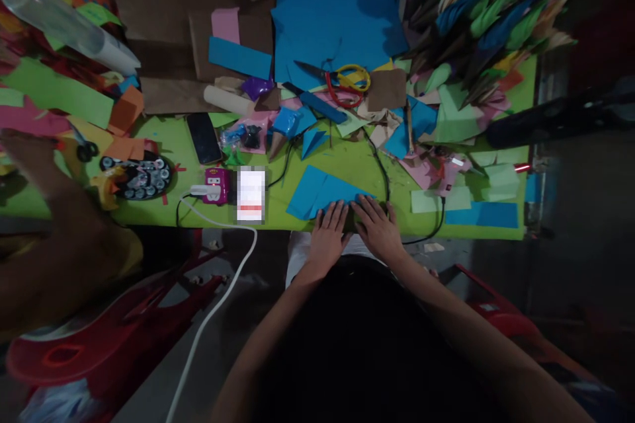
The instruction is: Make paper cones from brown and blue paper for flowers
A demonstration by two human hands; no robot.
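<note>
A creased piece of blue paper lies at the table's front edge, directly before my body. My left hand rests palm down on its lower edge, fingers stretched out. Close beside it, my right hand is also laid flat, with fingertips on the paper's lower right part. Neither hand grips anything. To the right is a pink glue gun with a black cord. Beyond the paper lie red-and-yellow-handled scissors, among scraps of coloured paper.
A magenta power adapter with a white cable and a dark phone lie left on the green tabletop. Rolled colourful paper cones crowd the far right. Another person's arm reaches in from the left, above a red chair.
</note>
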